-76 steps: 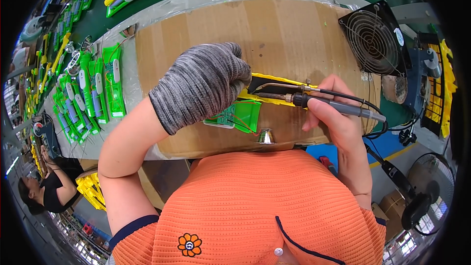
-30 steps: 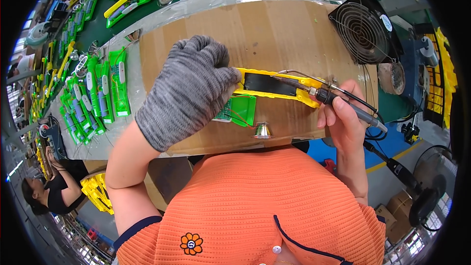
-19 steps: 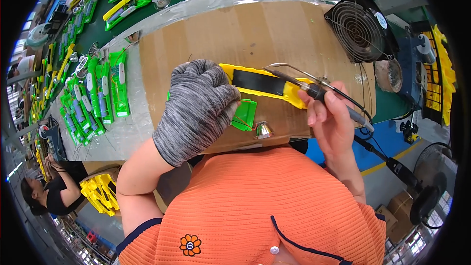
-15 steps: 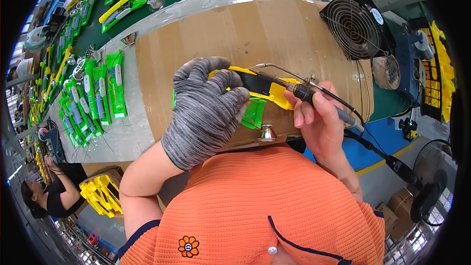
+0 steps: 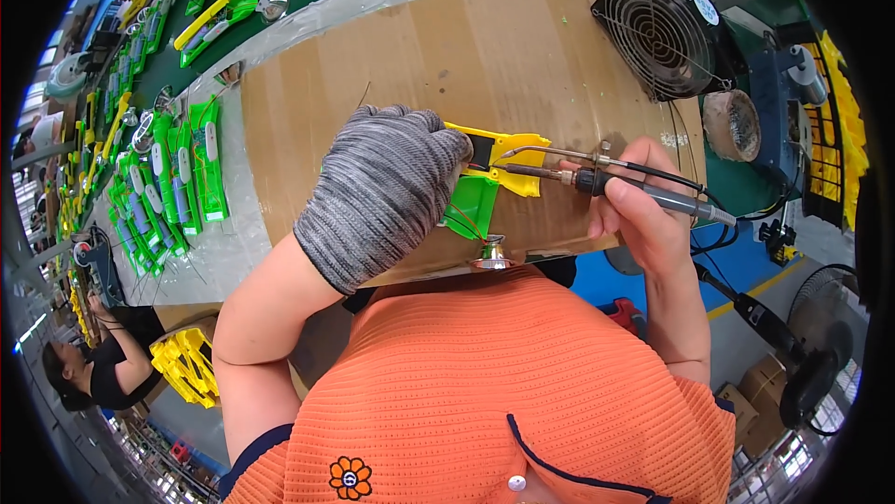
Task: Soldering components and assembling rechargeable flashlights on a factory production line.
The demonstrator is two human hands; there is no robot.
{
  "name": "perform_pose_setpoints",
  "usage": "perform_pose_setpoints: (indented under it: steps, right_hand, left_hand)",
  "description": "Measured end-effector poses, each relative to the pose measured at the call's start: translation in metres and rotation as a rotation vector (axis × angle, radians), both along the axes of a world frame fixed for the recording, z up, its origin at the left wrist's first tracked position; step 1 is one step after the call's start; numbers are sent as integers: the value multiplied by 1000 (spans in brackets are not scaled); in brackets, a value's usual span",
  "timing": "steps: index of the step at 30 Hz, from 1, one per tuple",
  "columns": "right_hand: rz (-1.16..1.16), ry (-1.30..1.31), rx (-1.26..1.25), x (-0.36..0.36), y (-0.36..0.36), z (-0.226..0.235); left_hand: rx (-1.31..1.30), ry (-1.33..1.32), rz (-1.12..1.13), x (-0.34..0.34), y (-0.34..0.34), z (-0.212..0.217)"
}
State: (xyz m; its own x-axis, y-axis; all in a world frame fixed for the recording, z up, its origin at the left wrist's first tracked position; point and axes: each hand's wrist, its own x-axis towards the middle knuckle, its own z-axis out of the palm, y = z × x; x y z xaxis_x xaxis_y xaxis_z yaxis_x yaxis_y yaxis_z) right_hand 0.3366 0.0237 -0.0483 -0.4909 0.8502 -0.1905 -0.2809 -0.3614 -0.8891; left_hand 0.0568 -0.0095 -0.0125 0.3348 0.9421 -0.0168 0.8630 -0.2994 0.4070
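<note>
Brown cardboard (image 5: 373,47), faintly banded and specked with small dark marks, covers the worktop before us, with crinkled clear sheeting (image 5: 308,28) showing past its edge. Above it, between our two hands, sits the yellow casing (image 5: 511,142), a glossy moulded plastic piece with a smooth black strip (image 5: 481,150) inside and a forked right end. Our left hand (image 5: 382,192), in a grey marled knit glove, is closed around its left end, hiding much of it. Our bare right hand (image 5: 645,220) grasps the soldering iron (image 5: 591,181), slim and grey-handled, with a black collar and a curved metal tube (image 5: 550,151) alongside; its tip points at the fork, though we cannot tell whether they touch. Just below lies a bright green casing (image 5: 475,204) with thin red wire, and beside that a shiny, flared metal cup (image 5: 492,252). Farther left we see green casings (image 5: 213,164) holding grey cylinders; at upper right, a square black fan (image 5: 655,36) with a ringed wire guard.
</note>
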Motion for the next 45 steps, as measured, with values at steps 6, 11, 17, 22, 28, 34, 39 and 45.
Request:
perform_pose_setpoints:
  steps: [6,11,17,22,28,34,39,45]
  right_hand:
    - [42,-81,-31,-7,3,6]
    - [48,-119,-33,-9,4,8]
    - [78,-152,-17,-10,9,13]
    - [126,-202,22,-12,15,16]
    - [168,-262,43,-15,22,25]
    - [187,-284,54,-17,25,27]
    - [161,-328,51,-20,21,32]
    - [135,-324,76,-18,14,30]
  left_hand:
    - [-89,244,-26,6,5,1]
    - [-117,248,-10,9,7,4]
    - [-76,251,-32,7,6,3]
    - [-49,239,-20,8,6,2]
    - [-69,243,-25,8,7,1]
    - [-93,255,-18,8,7,1]
    - [-115,325,-28,12,7,2]
    - [-133,323,-36,12,8,4]
